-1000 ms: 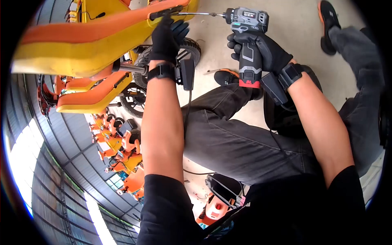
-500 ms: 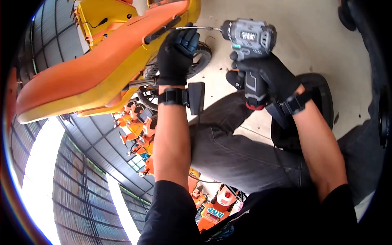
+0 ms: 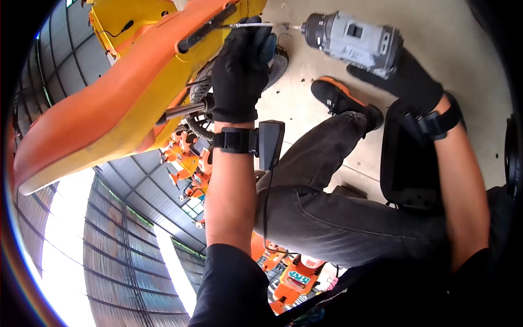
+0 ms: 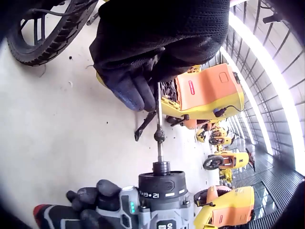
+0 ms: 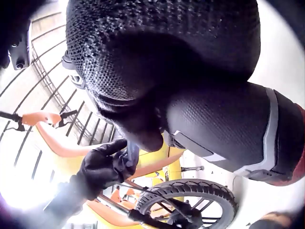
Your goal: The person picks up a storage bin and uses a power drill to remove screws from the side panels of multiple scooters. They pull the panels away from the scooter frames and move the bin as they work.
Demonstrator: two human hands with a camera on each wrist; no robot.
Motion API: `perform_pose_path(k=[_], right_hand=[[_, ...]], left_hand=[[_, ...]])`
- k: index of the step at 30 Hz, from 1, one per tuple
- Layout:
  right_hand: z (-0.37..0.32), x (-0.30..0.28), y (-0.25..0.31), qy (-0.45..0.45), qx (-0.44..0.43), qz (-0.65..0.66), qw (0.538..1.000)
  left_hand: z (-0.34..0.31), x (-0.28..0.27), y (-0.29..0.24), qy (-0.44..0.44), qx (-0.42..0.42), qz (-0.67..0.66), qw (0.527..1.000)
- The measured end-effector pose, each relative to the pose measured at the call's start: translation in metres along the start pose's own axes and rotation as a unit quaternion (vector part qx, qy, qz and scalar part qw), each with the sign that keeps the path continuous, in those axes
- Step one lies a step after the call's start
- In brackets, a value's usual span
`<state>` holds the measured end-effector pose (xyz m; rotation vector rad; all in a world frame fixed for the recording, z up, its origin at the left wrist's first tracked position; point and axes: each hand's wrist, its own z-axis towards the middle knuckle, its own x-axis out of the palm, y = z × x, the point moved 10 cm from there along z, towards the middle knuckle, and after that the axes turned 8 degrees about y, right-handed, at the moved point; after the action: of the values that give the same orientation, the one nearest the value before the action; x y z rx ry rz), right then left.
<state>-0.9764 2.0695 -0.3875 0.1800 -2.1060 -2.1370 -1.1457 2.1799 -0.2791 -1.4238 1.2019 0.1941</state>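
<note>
My right hand [image 3: 414, 82], in a black glove, grips the handle of a grey-and-black cordless drill [image 3: 357, 41]. A long, thin metal driver bit [image 3: 283, 25] runs left from its chuck [image 4: 162, 183] towards a black bar [image 3: 207, 28] on the orange-and-yellow body [image 3: 103, 98] of a scooter. My left hand [image 3: 238, 82], also gloved, has its fingers curled at the bit's shaft. In the left wrist view the bluish fingertips [image 4: 133, 95] lie against the shaft, and the far end of the bit is hidden behind the glove.
A treaded wheel [image 5: 224, 195] and a metal strut [image 3: 185, 110] are below the scooter body. More orange-and-yellow scooters [image 4: 209, 95] stand behind. My shoe [image 3: 340, 95] is on the pale floor, with a black seat-like object [image 3: 408, 163] beside my leg.
The drill has moved right in the head view and rolled so its top shows instead of its side. My left fingers, straighter before, are now curled at the bit.
</note>
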Motion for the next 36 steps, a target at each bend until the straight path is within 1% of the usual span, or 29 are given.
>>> perform_pose_path(k=[1,2,3,4,5,7,8,11,12,14,16,18,19,20,22,23,25,26,32,36], right_hand=[[0.006,-0.007,0.011,-0.018,-0.061,-0.059,0.996],[0.011,-0.005,-0.003,0.045,0.029,-0.042,0.998],[0.012,-0.005,-0.016,0.068,0.015,0.008,0.998],[0.012,-0.003,-0.029,0.090,0.002,0.058,0.994],[0.012,-0.005,-0.037,0.100,0.002,0.064,0.993],[0.016,-0.004,-0.040,0.109,0.007,0.055,0.993],[0.014,0.001,-0.040,0.113,0.012,0.052,0.992],[0.017,0.002,-0.046,0.120,0.021,0.051,0.991],[0.018,0.001,-0.049,0.121,0.022,0.050,0.991],[0.016,0.000,-0.051,0.119,0.024,0.047,0.992],[0.013,-0.004,-0.056,0.118,0.033,0.048,0.991],[0.011,-0.010,-0.063,0.113,0.035,0.052,0.992],[0.009,-0.012,-0.065,0.109,0.037,0.052,0.992],[0.007,-0.012,-0.066,0.107,0.040,0.054,0.992],[0.004,-0.008,-0.065,0.104,0.042,0.058,0.992],[0.004,-0.010,-0.068,0.103,0.046,0.063,0.992],[-0.001,-0.007,-0.066,0.103,0.050,0.063,0.991],[-0.005,-0.006,-0.065,0.104,0.056,0.065,0.991],[-0.019,0.011,-0.059,0.108,0.059,0.069,0.990],[-0.020,0.022,-0.057,0.109,0.042,0.067,0.991]], left_hand=[[-0.001,0.004,0.019,-0.006,-0.053,-0.318,0.947],[-0.001,0.019,0.032,-0.011,-0.099,-0.602,0.792],[0.000,0.022,0.033,-0.011,-0.102,-0.621,0.777],[-0.001,0.024,0.040,-0.008,-0.105,-0.621,0.777],[0.000,0.025,0.043,0.008,-0.100,-0.629,0.771],[0.001,0.031,0.043,0.028,-0.097,-0.651,0.752],[0.000,0.033,0.046,0.027,-0.103,-0.651,0.752],[0.004,0.048,0.020,0.100,-0.058,-0.665,0.738],[0.005,0.049,0.021,0.102,-0.058,-0.664,0.738],[0.008,0.056,0.019,0.133,-0.041,-0.671,0.728],[0.008,0.064,0.019,0.138,-0.049,-0.667,0.731],[0.006,0.065,0.023,0.085,-0.047,-0.631,0.770],[0.002,0.063,0.026,-0.045,-0.103,-0.551,0.827],[0.002,0.061,0.034,-0.045,-0.105,-0.551,0.827],[0.007,0.059,0.023,0.119,0.000,-0.591,0.798],[0.013,0.049,0.033,0.119,-0.001,-0.588,0.800],[0.019,0.048,0.016,0.231,0.081,-0.538,0.806],[0.017,0.048,0.019,0.231,0.081,-0.539,0.806],[0.002,0.036,0.024,0.105,-0.014,-0.637,0.764],[0.000,0.035,0.025,0.089,-0.017,-0.625,0.775]])
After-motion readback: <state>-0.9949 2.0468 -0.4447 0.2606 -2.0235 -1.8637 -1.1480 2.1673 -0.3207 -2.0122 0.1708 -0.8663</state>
